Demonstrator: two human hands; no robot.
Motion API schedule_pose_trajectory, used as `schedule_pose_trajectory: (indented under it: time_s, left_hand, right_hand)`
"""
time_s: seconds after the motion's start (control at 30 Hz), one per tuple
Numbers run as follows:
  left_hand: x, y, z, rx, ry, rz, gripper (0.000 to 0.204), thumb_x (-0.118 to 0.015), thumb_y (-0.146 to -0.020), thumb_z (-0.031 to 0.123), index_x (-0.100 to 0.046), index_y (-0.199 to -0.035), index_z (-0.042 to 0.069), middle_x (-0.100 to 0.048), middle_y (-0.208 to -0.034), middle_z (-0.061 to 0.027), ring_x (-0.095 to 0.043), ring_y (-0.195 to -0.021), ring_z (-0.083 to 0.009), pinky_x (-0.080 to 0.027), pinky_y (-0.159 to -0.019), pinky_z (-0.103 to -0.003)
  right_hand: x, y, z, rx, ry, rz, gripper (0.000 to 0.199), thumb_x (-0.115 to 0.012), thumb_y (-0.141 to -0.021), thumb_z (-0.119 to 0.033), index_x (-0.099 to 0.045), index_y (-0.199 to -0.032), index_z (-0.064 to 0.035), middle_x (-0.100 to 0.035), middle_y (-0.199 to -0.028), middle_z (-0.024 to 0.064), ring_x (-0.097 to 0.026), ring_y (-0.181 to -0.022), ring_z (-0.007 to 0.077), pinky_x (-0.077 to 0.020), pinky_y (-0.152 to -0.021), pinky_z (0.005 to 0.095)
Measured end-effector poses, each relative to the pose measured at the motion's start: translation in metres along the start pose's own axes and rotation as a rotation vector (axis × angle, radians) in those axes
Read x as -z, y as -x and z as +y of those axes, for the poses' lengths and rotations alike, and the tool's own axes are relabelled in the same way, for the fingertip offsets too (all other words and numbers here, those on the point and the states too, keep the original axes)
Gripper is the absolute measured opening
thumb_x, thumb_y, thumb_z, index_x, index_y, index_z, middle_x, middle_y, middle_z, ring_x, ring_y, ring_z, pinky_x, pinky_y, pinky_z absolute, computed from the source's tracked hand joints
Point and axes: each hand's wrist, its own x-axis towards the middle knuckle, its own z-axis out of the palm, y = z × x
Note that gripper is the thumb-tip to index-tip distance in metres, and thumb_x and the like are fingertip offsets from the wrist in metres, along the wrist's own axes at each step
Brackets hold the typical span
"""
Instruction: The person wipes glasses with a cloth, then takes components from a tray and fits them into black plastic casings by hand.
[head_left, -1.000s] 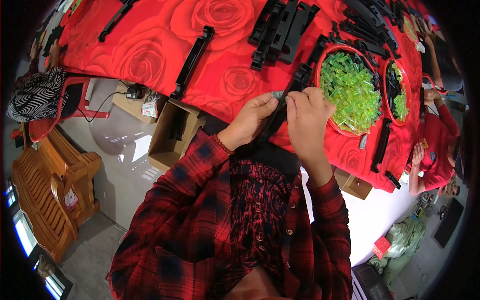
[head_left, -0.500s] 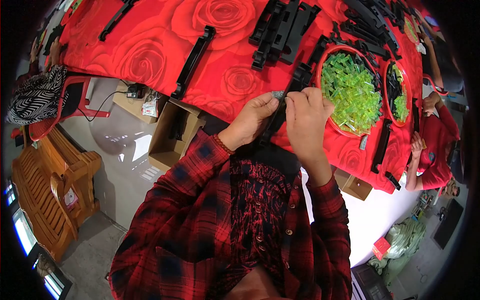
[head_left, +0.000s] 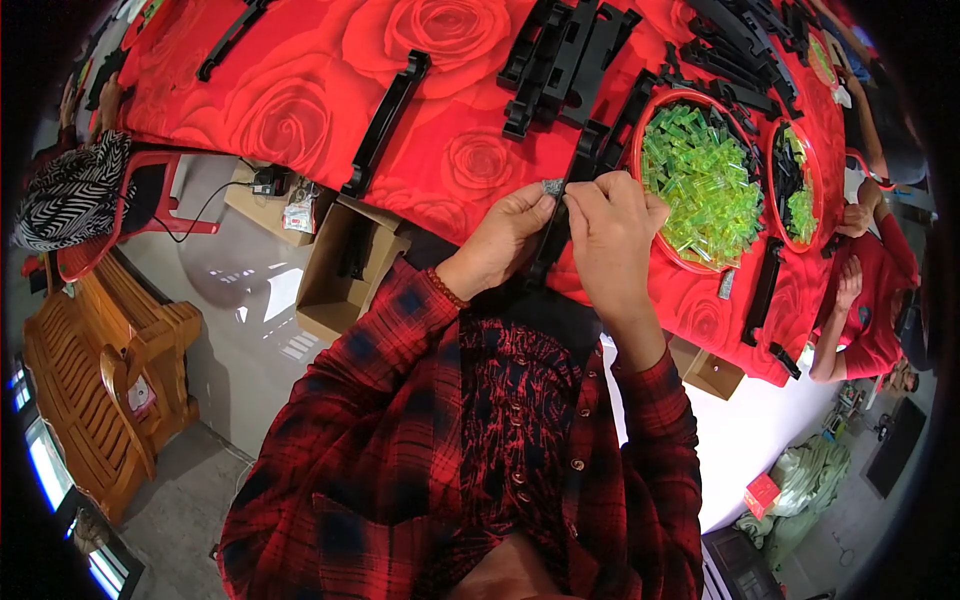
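Observation:
My left hand (head_left: pixel 503 238) is closed, with a long black plastic bar (head_left: pixel 553 240) at its fingers. A small shiny grey-green piece (head_left: pixel 553 187) shows at its thumb and fingertips. My right hand (head_left: pixel 615 235) pinches at the bar's right side, thumb and forefinger together; anything small between them is hidden. The bar slants from the table edge toward a black bar lying beyond my hands. Just right of my right hand stands a red-rimmed basket (head_left: pixel 640 150) heaped with clear yellow-green small tubes (head_left: pixel 700 190).
More black bars (head_left: pixel 565 65) lie stacked ahead, and a single bar (head_left: pixel 388 125) rests to the left on the red rose-patterned tablecloth (head_left: pixel 480 165). A second basket (head_left: pixel 812 190) stands farther right. Below the table edge is an open cardboard box (head_left: pixel 340 290). A co-worker's hand (head_left: pixel 849 283) is at the right.
The far end of the black bar has swung slightly left, so it stands steeper. My right fingers have shifted a little left with it. The co-worker's hand at the right has moved.

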Motion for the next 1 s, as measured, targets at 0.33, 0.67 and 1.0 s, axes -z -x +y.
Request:
schedule_pose_trajectory:
  time_s: [0.33, 0.67, 1.0]
  left_hand:
    - [-0.005, -0.001, 0.003, -0.019, -0.014, 0.036, 0.027, -0.042, -0.106, 0.012, -0.055, -0.126, 0.002, -0.062, -0.116, -0.0031, -0.058, -0.106, -0.0101, -0.047, -0.094, -0.026]
    - [-0.002, 0.001, 0.0, -0.061, -0.026, 0.022, 0.026, -0.044, -0.105, 0.011, -0.056, -0.126, 0.001, -0.062, -0.116, -0.0035, -0.058, -0.107, -0.0115, -0.045, -0.097, -0.027]
    - [-0.004, -0.002, 0.001, -0.053, -0.004, 0.044, 0.024, -0.045, -0.105, 0.012, -0.056, -0.123, 0.002, -0.063, -0.113, -0.0035, -0.059, -0.104, -0.0112, -0.047, -0.093, -0.027]
  right_hand:
    - [-0.006, 0.006, -0.003, -0.039, 0.009, 0.028, 0.013, -0.069, -0.084, -0.011, -0.063, -0.095, -0.0102, -0.055, -0.089, 0.0048, -0.055, -0.087, 0.0225, -0.0324, -0.08, 0.039]
    - [-0.008, 0.01, -0.004, 0.03, 0.088, 0.039, 0.015, -0.069, -0.083, -0.009, -0.064, -0.096, -0.0097, -0.057, -0.09, 0.0046, -0.056, -0.087, 0.022, -0.0334, -0.081, 0.0394]
    - [-0.006, 0.009, -0.001, 0.048, 0.081, 0.014, 0.016, -0.069, -0.082, -0.011, -0.062, -0.096, -0.0095, -0.056, -0.089, 0.0056, -0.055, -0.085, 0.023, -0.0342, -0.079, 0.0396]
